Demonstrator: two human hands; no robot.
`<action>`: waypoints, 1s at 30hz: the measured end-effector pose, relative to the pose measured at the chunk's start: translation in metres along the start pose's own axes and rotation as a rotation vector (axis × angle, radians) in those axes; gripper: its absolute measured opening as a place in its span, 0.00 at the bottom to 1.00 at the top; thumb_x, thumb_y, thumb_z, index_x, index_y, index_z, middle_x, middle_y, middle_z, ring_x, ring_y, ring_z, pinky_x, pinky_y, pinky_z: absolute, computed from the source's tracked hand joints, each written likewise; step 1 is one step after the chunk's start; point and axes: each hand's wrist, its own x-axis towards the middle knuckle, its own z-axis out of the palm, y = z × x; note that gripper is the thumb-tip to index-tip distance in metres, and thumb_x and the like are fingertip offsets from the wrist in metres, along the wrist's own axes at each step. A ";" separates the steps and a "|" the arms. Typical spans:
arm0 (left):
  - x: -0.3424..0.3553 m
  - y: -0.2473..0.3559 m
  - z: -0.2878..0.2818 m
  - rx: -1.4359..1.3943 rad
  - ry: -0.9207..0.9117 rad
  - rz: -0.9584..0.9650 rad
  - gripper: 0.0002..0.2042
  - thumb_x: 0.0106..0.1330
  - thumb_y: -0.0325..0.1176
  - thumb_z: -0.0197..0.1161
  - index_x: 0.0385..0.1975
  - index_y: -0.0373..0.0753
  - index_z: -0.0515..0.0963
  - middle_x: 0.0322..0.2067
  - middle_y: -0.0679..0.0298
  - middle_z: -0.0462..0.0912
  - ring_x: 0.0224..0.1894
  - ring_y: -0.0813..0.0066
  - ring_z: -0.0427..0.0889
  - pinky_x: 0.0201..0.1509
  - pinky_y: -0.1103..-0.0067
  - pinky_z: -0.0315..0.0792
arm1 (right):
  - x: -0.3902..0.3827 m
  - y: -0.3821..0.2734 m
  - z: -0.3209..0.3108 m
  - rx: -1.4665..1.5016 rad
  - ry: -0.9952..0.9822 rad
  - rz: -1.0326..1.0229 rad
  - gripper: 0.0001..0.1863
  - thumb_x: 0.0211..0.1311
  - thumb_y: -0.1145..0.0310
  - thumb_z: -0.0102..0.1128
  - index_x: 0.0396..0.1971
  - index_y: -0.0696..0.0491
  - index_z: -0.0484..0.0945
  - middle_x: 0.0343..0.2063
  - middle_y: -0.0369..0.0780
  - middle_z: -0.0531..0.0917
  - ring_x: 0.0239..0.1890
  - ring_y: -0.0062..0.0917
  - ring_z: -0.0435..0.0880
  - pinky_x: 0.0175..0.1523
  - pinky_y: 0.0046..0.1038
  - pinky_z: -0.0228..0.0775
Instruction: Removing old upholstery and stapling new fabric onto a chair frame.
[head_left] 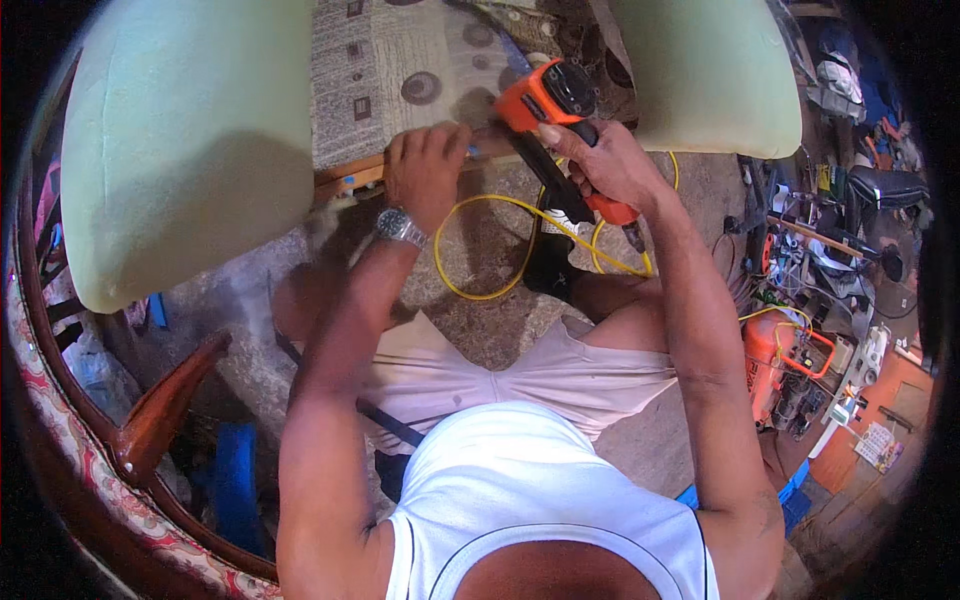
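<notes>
Now my right hand (600, 165) is gripping the stapler (550, 100) at one o'clock, while my left hand (428, 170) is pressing fabric (400, 70) onto the rail (350, 180), fingers curled.

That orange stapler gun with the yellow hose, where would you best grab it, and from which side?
By its black handle, as the right hand does, coming from the person's side. On the orange staple gun the handle slants back toward the body, its bulky head lies against the wooden frame edge, and the yellow hose hangs from the handle's lower end. The left hand rests on the frame.
</notes>
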 end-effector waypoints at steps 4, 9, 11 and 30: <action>-0.009 -0.009 0.010 -0.052 0.077 0.042 0.20 0.64 0.28 0.59 0.57 0.45 0.79 0.55 0.65 0.79 0.56 0.63 0.76 0.65 0.62 0.69 | -0.011 -0.013 -0.001 0.036 0.012 -0.035 0.35 0.60 0.33 0.66 0.35 0.57 0.81 0.19 0.32 0.76 0.20 0.19 0.76 0.28 0.27 0.70; -0.016 -0.019 0.011 -0.152 0.078 0.050 0.16 0.66 0.28 0.62 0.53 0.41 0.80 0.56 0.63 0.79 0.58 0.59 0.76 0.67 0.61 0.70 | -0.013 -0.029 0.007 -0.052 -0.021 -0.078 0.34 0.63 0.35 0.64 0.40 0.58 0.81 0.20 0.33 0.76 0.20 0.19 0.78 0.28 0.26 0.72; -0.016 -0.019 0.013 -0.189 0.080 0.040 0.15 0.66 0.27 0.63 0.52 0.40 0.80 0.56 0.62 0.79 0.58 0.58 0.76 0.67 0.61 0.70 | -0.012 -0.030 0.005 -0.066 -0.018 -0.075 0.35 0.63 0.35 0.64 0.40 0.58 0.81 0.19 0.33 0.76 0.20 0.19 0.78 0.28 0.26 0.72; -0.029 -0.031 -0.001 -0.435 0.187 -0.067 0.09 0.66 0.27 0.64 0.44 0.35 0.77 0.51 0.49 0.79 0.52 0.44 0.80 0.56 0.58 0.76 | 0.004 -0.028 0.034 -0.080 0.011 -0.416 0.28 0.64 0.42 0.68 0.52 0.51 0.83 0.20 0.31 0.76 0.20 0.17 0.74 0.28 0.25 0.70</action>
